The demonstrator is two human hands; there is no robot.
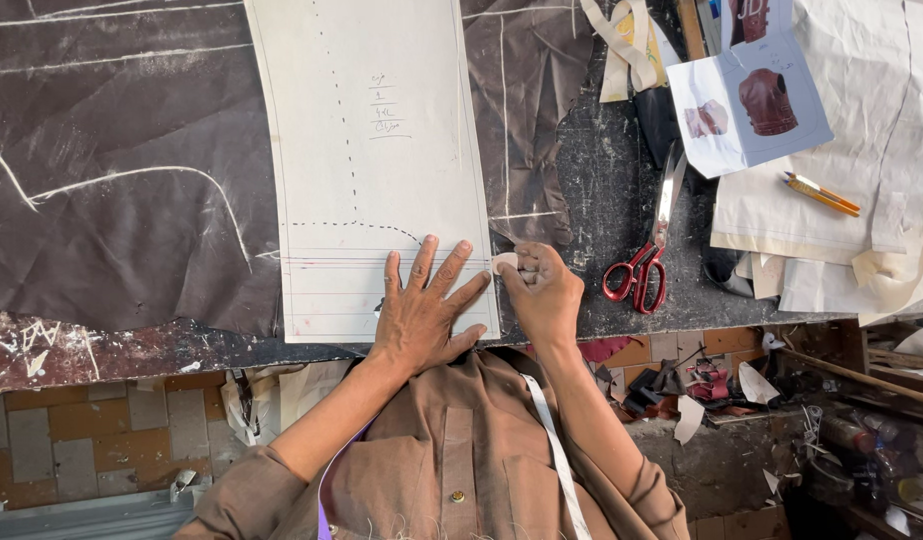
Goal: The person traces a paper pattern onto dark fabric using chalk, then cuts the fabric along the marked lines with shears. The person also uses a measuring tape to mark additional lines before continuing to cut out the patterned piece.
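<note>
Dark brown leather sheet with white chalk lines (132, 170) lies leftmost, beneath the long white paper pattern (372, 120), which the left hand (422, 310) presses flat with fingers fully spread, while the right hand (544, 292) pinches a small white chalk piece (505, 263) at the pattern's right edge, red-handled scissors (644, 255) lying further right.

Even, soft daylight, faint shadows, sharp focus across the view, slight wide-angle bending at the edges.
</note>
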